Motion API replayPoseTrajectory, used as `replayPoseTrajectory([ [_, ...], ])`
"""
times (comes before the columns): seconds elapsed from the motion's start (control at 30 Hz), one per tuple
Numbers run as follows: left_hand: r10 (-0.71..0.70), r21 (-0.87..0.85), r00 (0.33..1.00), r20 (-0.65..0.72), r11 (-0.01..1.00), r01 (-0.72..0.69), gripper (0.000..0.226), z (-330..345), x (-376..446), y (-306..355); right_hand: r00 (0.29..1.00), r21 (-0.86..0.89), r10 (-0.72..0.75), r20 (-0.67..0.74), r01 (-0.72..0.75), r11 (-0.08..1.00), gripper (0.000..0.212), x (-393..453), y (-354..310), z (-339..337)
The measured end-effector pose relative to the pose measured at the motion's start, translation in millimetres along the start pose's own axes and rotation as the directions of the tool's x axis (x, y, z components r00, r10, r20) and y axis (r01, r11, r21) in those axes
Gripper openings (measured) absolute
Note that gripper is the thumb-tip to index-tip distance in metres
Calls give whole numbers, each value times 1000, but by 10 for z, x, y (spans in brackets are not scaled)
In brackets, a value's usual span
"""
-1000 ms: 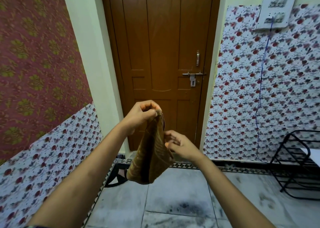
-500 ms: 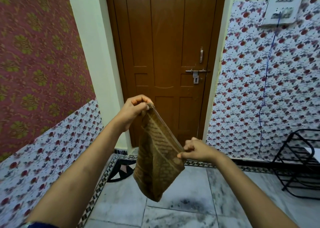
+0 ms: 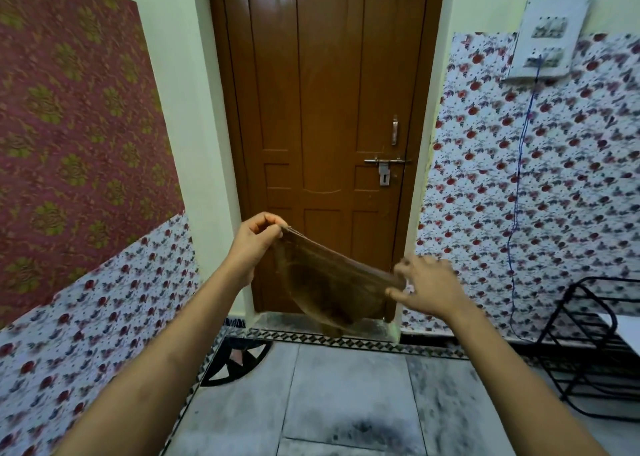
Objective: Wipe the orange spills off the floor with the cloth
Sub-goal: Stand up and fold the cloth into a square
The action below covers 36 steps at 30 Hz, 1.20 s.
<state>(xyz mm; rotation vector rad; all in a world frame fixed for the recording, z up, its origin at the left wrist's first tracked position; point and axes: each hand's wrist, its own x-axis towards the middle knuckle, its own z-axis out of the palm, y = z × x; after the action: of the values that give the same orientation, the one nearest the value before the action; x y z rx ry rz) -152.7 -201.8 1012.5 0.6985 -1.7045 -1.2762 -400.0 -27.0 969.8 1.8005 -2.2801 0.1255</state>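
Note:
A brown patterned cloth [image 3: 329,289] hangs stretched in the air in front of the door. My left hand [image 3: 254,240] pinches its upper left corner. My right hand [image 3: 422,285] pinches the opposite corner, lower and to the right, and is blurred by motion. The cloth sags between the two hands. The grey marble floor [image 3: 346,396] lies below with dark smudges. No orange spill shows in this view.
A shut brown wooden door [image 3: 329,109] with a latch stands straight ahead. Floral-papered walls rise on both sides. A black metal rack [image 3: 595,344] stands on the floor at the right. A blue cable [image 3: 519,178] hangs from the switchboard [image 3: 547,39].
My right hand has pulled its corner out to the right, spreading the hanging cloth wide. The view has tilted upward, showing more of the door.

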Motion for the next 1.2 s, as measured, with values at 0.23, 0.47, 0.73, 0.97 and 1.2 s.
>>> replayPoseTrajectory([
  [0.23, 15, -28, 979, 203, 1000, -9, 14, 62, -86, 46, 953, 351, -199, 228, 110, 930, 16, -95, -335, 400],
  [0.47, -83, -115, 993, 86, 989, 93, 28, -117, -146, 19, 961, 806, -6, 276, -228, 546, 14, -128, -488, 582],
  [0.73, -55, -33, 985, 164, 998, 61, 31, -329, -241, -83, 824, 794, 558, -97, -275, 543, 28, -2, -537, 497],
  [0.97, -72, -73, 995, 62, 994, 76, 35, -295, -217, -169, 736, 850, 650, -190, -208, 484, 16, 108, -377, 239],
  [1.2, -84, -62, 996, -19, 995, 82, 31, -267, -140, -106, 797, 921, 587, -142, -111, 373, 13, 37, -268, 184],
])
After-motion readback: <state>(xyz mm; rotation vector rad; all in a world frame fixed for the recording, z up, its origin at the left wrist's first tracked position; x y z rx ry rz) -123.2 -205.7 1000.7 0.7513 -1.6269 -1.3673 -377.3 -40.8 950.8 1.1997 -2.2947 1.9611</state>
